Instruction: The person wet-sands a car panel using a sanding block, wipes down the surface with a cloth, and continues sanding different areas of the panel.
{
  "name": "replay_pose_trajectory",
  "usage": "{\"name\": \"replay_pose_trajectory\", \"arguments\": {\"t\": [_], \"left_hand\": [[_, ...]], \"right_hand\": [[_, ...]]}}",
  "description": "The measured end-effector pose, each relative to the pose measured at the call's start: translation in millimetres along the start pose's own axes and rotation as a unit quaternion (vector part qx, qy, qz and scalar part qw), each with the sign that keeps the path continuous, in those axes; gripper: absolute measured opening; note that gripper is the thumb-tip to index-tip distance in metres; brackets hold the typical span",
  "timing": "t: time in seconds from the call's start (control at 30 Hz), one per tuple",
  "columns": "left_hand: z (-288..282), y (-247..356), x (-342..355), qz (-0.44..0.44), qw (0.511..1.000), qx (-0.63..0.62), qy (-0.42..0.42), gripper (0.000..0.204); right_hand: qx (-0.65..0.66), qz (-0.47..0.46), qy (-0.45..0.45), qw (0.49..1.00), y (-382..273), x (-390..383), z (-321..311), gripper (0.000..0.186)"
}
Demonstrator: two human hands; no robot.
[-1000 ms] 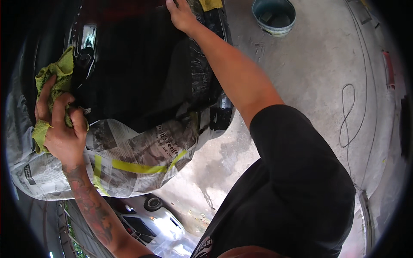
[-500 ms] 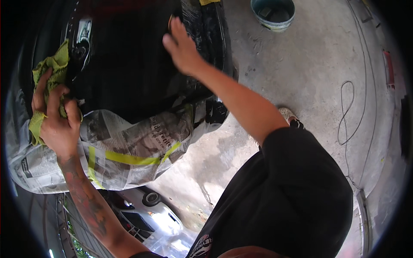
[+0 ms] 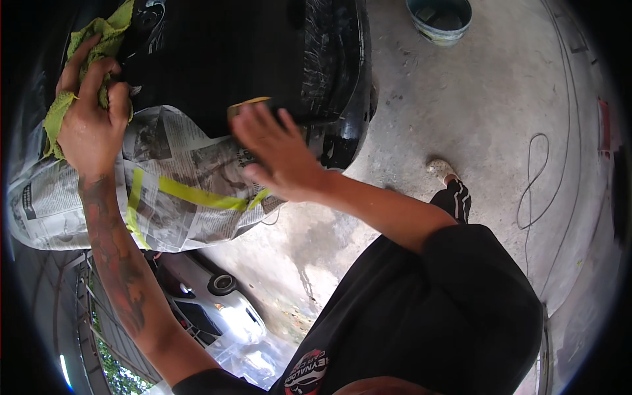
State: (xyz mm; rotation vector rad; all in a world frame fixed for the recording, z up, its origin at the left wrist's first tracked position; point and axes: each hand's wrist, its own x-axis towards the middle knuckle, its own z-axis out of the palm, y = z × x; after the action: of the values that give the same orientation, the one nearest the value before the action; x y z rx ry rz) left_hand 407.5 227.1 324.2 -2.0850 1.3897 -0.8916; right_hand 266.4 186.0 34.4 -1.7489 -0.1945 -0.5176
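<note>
My left hand (image 3: 93, 118) grips a yellow-green cloth (image 3: 108, 29), with its fingers curled over it, at the left side of the black car panel (image 3: 197, 72). My right hand (image 3: 280, 148) lies flat and somewhat blurred over the panel's near edge. Under its fingertips is a flat pad with a yellow-orange edge (image 3: 253, 101); most of it is hidden, so its exact kind cannot be made out. Newspaper masking (image 3: 191, 158), held with yellow tape (image 3: 201, 194), covers the part nearest me, just below both hands. Whitish smears mark the panel's right side.
A bucket (image 3: 440, 23) holding dark water stands on the concrete floor (image 3: 421, 99) at the upper right. A thin cable (image 3: 532, 178) loops along the floor farther right. My shoe (image 3: 438, 169) is beside the car. A white car (image 3: 230, 309) is parked at the lower left.
My right hand has swept toward me, from the panel's upper right to its near edge, with the pad. My left hand still holds the cloth. The view has shifted slightly.
</note>
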Motion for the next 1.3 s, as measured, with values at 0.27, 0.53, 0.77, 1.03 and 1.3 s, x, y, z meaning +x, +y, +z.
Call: {"name": "replay_pose_trajectory", "arguments": {"t": [0.27,0.53,0.77,1.03,1.3], "left_hand": [[3.9,-5.0,-2.2,0.004,1.0,0.008,-0.027,0.017],[6.7,-10.2,-2.5,0.005,1.0,-0.014,-0.006,0.013],[10.3,-11.6,-2.7,-0.007,0.999,0.013,-0.032,0.018],[9.1,-10.5,-6.9,-0.01,1.0,0.001,-0.026,0.016],[13.6,-12.1,-5.9,0.003,1.0,-0.004,-0.012,0.013]], "right_hand": [[0.142,0.188,0.035,0.971,-13.9,-5.8,0.2,0.075],[0.254,0.335,0.106,0.901,-38.6,24.2,11.0,0.079],[0.214,0.37,0.15,0.892,-46.8,30.4,22.9,0.077],[0.224,0.372,0.162,0.886,-43.7,17.0,28.3,0.076],[0.182,0.395,0.162,0.886,-29.5,13.2,37.8,0.075]]}}
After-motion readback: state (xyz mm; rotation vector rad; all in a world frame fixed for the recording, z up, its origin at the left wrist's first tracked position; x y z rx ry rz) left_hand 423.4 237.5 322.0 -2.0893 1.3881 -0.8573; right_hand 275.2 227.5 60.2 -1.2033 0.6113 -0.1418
